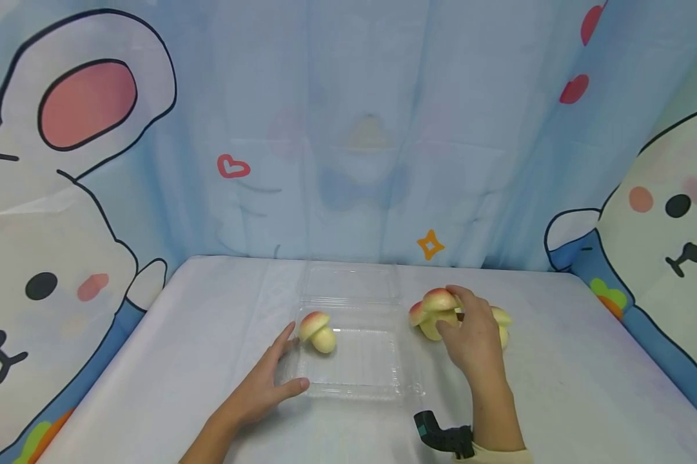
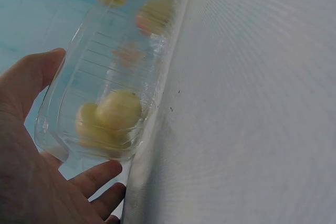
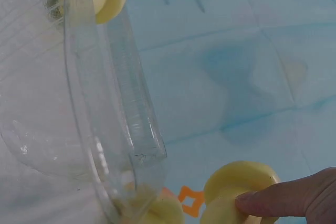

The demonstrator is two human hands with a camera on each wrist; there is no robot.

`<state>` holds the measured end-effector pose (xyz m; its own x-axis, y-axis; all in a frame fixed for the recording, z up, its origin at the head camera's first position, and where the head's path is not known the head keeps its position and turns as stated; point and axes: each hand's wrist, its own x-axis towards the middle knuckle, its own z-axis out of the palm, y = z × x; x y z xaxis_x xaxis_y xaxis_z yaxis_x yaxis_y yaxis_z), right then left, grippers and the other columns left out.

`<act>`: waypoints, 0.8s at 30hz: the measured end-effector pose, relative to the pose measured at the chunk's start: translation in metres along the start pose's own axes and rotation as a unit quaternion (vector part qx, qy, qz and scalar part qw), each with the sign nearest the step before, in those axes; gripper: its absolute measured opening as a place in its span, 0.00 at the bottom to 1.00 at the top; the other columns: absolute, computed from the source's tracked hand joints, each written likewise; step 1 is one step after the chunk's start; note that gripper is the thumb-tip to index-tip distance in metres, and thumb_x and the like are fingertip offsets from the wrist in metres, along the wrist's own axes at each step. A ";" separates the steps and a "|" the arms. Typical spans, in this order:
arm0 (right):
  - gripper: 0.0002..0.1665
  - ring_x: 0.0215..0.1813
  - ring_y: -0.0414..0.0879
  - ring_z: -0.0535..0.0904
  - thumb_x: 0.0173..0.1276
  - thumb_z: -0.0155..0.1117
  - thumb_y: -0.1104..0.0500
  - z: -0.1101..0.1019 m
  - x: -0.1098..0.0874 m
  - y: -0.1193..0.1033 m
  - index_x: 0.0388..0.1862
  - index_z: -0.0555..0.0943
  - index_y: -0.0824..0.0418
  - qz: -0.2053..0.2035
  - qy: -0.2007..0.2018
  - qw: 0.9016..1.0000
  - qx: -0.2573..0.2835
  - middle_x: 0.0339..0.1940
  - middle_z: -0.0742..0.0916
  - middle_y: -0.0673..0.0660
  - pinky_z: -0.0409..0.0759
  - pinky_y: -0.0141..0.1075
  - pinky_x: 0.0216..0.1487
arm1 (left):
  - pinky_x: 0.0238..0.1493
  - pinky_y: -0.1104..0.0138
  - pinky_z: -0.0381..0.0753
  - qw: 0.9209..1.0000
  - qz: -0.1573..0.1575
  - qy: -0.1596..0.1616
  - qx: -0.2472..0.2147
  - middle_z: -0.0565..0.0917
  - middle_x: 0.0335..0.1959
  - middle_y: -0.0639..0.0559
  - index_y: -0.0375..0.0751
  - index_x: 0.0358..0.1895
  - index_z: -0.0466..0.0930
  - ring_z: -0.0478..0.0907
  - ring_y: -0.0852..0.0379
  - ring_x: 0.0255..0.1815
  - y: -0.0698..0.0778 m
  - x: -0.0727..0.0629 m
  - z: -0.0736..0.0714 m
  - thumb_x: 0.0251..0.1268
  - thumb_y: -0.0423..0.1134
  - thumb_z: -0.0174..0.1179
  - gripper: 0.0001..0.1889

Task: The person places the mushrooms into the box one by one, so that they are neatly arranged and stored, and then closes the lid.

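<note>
My left hand (image 1: 267, 380) is spread loosely at the left side of the clear box (image 1: 356, 390), fingers along its left wall and thumb by the near left corner; nothing is clasped in it. My right hand (image 1: 472, 332) pinches a mushroom (image 1: 440, 298) between thumb and fingers, to the right of the box and outside it. This one has a red-and-yellow cap and sits in front of the curtain in the right wrist view, where my thumb presses against its pale yellow side.

Just left of my grip is a second mushroom (image 1: 416, 314), its cap partly covered by the one I hold. A third mushroom (image 1: 502, 318) is to the right of my right hand, partly hidden behind it. A fourth mushroom (image 1: 319, 332) lies tilted inside the box, toward the left, cap to the far left and stem to the near right.

The clear lid (image 1: 348, 283) is laid back on the far side of the box. A black mount (image 1: 443, 439) is on my right wrist, beside a cream sleeve (image 1: 496, 457). Everything rests on a white table (image 1: 197, 335), with the blue curtain (image 1: 348, 84) beyond, printed with white bears.
</note>
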<state>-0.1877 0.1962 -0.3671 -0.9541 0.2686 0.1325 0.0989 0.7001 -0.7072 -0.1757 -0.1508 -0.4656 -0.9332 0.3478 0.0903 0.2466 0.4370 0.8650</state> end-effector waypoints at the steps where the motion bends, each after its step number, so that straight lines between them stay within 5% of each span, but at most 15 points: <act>1: 0.39 0.66 0.70 0.76 0.69 0.65 0.66 0.000 0.000 0.000 0.79 0.67 0.61 -0.003 -0.002 1.000 0.000 0.72 0.71 0.73 0.81 0.60 0.58 | 0.76 0.30 0.48 1.000 0.000 0.000 -0.001 0.65 0.80 0.38 0.57 0.86 0.42 0.55 0.32 0.82 0.000 0.000 0.000 0.68 0.51 0.66 0.51; 16: 0.39 0.67 0.68 0.75 0.69 0.64 0.66 0.004 -0.004 -0.009 0.79 0.66 0.59 -0.031 -0.025 0.999 0.003 0.73 0.71 0.70 0.76 0.61 0.64 | 0.77 0.30 0.49 1.000 0.002 -0.005 -0.002 0.64 0.80 0.37 0.55 0.86 0.41 0.53 0.32 0.83 0.003 0.000 -0.001 0.68 0.50 0.66 0.51; 24: 0.37 0.67 0.67 0.75 0.68 0.64 0.68 0.006 -0.005 -0.011 0.76 0.69 0.62 -0.077 -0.025 0.997 0.010 0.75 0.71 0.68 0.75 0.59 0.67 | 0.77 0.31 0.48 1.000 -0.001 -0.004 0.001 0.64 0.80 0.37 0.55 0.86 0.41 0.53 0.33 0.83 0.002 0.000 -0.001 0.69 0.50 0.66 0.51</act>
<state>-0.1852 0.1831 -0.3640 -0.9706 0.1240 0.2061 -0.0558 0.7175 -0.6943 -0.1755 -0.1507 -0.4634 -0.9316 0.3534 0.0852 0.2457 0.4395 0.8640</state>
